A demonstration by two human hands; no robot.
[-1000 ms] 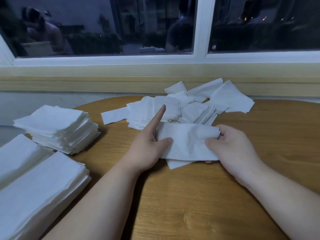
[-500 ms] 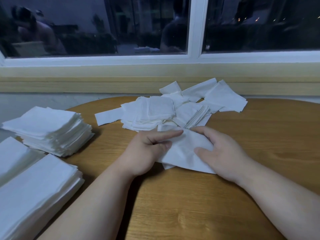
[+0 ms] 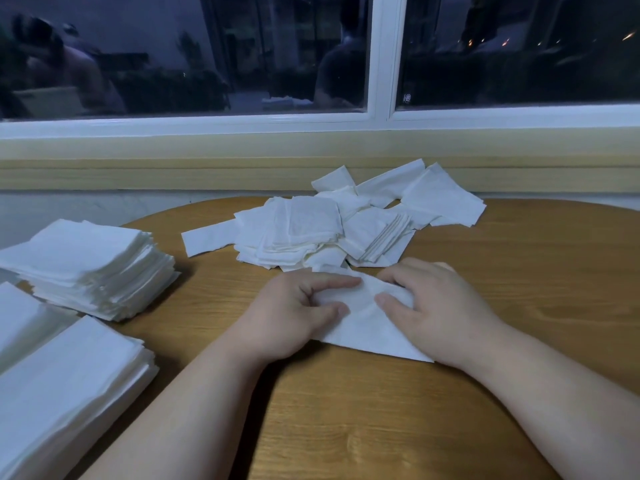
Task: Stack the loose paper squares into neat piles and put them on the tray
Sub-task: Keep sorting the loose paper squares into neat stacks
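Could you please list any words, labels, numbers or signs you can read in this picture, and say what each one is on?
None can be read.
Small round mark on the right window pane: too small and blurred to read.
Loose paper squares and stacked piles: no print shows.

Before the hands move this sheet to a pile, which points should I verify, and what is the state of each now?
1. Grip: left hand and right hand both pinch the paper sheet: ok.
2. Sheet flat: creased between the thumbs: not ok.
3. Sheet free of the loose heap: its far edge is hidden by the fingers: cannot tell.
4. Receiving pile at the left, top uncovered: ok.
5. Tray under the piles: cannot tell.
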